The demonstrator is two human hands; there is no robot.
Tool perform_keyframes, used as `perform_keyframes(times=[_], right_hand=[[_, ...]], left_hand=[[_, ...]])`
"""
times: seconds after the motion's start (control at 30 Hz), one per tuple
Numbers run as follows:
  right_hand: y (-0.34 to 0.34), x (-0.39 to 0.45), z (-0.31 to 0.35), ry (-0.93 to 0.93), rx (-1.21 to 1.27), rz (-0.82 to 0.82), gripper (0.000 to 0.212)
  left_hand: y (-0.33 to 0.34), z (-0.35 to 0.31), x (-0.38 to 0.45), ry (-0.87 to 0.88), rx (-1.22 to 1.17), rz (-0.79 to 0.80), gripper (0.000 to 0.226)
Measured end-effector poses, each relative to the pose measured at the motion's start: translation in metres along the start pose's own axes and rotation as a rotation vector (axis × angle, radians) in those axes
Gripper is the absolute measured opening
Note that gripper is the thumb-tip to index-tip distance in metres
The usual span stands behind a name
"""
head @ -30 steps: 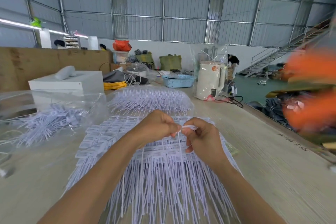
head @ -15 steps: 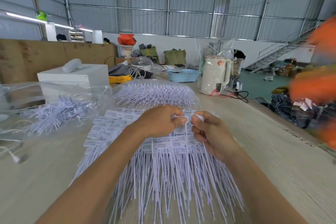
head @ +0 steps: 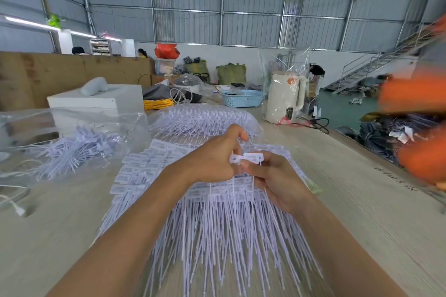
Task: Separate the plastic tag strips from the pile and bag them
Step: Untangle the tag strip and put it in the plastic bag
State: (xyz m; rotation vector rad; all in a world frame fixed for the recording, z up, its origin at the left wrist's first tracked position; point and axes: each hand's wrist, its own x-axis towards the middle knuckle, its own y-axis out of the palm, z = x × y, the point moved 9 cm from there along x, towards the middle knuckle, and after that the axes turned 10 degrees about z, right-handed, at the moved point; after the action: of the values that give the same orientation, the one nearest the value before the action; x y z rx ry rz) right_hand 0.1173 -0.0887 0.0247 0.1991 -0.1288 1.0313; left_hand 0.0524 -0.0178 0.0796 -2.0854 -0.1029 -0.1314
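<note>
A wide pile of white plastic tag strips (head: 217,219) lies fanned out on the wooden table, heads away from me and thin tails toward me. My left hand (head: 214,159) and my right hand (head: 275,178) meet just above the pile's middle. Both pinch the same tag strip (head: 248,158) by its flat label head, lifted a little off the pile; its tail hangs down between my hands. A clear plastic bag (head: 72,137) with separated strips inside lies at the left. A second heap of strips (head: 202,120) sits behind my hands.
A white box (head: 96,100) stands at the back left, with yellow cable (head: 158,103) and a blue basket (head: 242,97) behind. A wrapped white kettle (head: 284,96) stands at the back right. The table edge (head: 362,149) runs along the right. A white cable (head: 14,202) lies at the left.
My hands have lifted slightly and parted a little, and the strip's label head now shows between them. The view has tilted a bit upward.
</note>
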Motion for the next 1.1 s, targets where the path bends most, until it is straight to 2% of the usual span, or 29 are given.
perform_keyframes(times=[0.13, 0.27, 0.37, 0.43, 0.47, 0.53, 0.67, 0.8, 0.93, 1.1], right_hand=[[0.0, -0.001, 0.003, -0.01, -0.031, -0.006, 0.005], [-0.011, 0.0, 0.013, -0.1, -0.057, -0.097, 0.018], [-0.008, -0.001, 0.016, -0.123, -0.088, -0.092, 0.015], [-0.005, 0.0, 0.011, -0.082, -0.091, -0.071, 0.006], [-0.005, 0.0, 0.009, -0.063, -0.09, -0.059, 0.008], [-0.005, 0.0, 0.01, -0.071, -0.111, -0.059, 0.008], [-0.009, -0.004, 0.027, -0.237, -0.271, -0.149, 0.014], [-0.004, -0.006, 0.038, -0.371, -0.429, -0.17, 0.015], [0.007, -0.015, 0.048, -0.521, -0.726, -0.185, 0.018], [0.003, -0.009, 0.044, -0.479, -0.68, -0.229, 0.017]], left_hand=[[-0.007, 0.001, -0.001, -0.018, 0.046, -0.051, 0.058], [-0.017, 0.017, -0.003, -0.179, 0.31, -0.028, 0.043], [-0.016, 0.023, -0.006, -0.17, 0.12, -0.01, 0.024], [-0.016, 0.023, -0.007, -0.147, 0.063, -0.028, 0.017], [-0.017, 0.023, -0.006, -0.142, 0.043, -0.04, 0.016], [-0.016, 0.024, -0.006, -0.143, -0.005, -0.066, 0.02], [-0.013, 0.026, -0.002, -0.172, -0.232, -0.121, 0.026], [-0.008, 0.028, 0.0, -0.199, -0.478, -0.09, 0.027], [-0.005, 0.034, -0.001, -0.229, -0.526, -0.048, 0.038], [-0.009, 0.036, 0.001, -0.221, -0.557, -0.049, 0.039]])
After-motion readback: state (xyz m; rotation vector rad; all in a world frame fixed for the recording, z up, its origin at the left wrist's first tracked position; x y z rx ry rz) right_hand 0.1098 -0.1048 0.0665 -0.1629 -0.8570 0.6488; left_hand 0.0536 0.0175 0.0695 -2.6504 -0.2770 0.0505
